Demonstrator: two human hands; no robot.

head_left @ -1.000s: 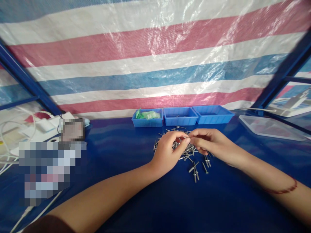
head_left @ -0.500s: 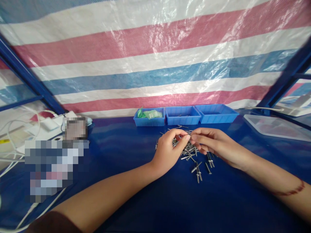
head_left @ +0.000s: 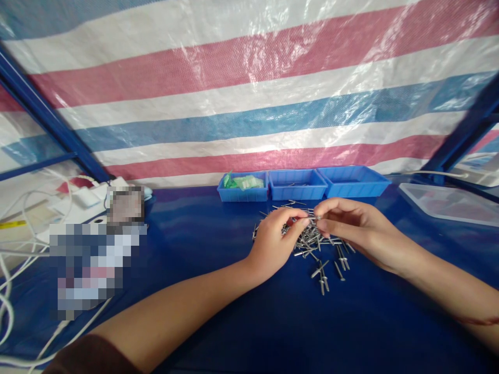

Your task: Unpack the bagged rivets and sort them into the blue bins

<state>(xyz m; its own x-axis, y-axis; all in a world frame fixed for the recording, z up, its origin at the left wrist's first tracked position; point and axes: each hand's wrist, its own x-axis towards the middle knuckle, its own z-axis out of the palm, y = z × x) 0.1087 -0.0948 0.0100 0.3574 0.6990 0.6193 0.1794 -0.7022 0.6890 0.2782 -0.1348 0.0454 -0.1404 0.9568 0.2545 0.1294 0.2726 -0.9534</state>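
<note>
Above a loose heap of silvery pop rivets [head_left: 310, 236], my left hand [head_left: 275, 236] and my right hand [head_left: 358, 228] meet fingertip to fingertip. A single pop rivet [head_left: 313, 218] lies crosswise between them. My left thumb and index finger pinch one end of it, while my right thumb and fingers close on the other. Part of the heap is hidden behind my left hand. Several more rivets [head_left: 323, 280] lie scattered on the blue tabletop in front of the heap.
Behind the heap stand three blue bins in a row: the left bin [head_left: 244, 195] holds a green-and-clear bag, the middle bin [head_left: 298, 193] a few rivets, then the right bin [head_left: 354, 188]. A clear plastic lid [head_left: 448, 205] lies at right. White cables and a power strip [head_left: 83, 200] crowd the left.
My hands have drawn slightly apart, so the rivet between them now shows. My right hand has turned a little, and the view has shifted slightly.
</note>
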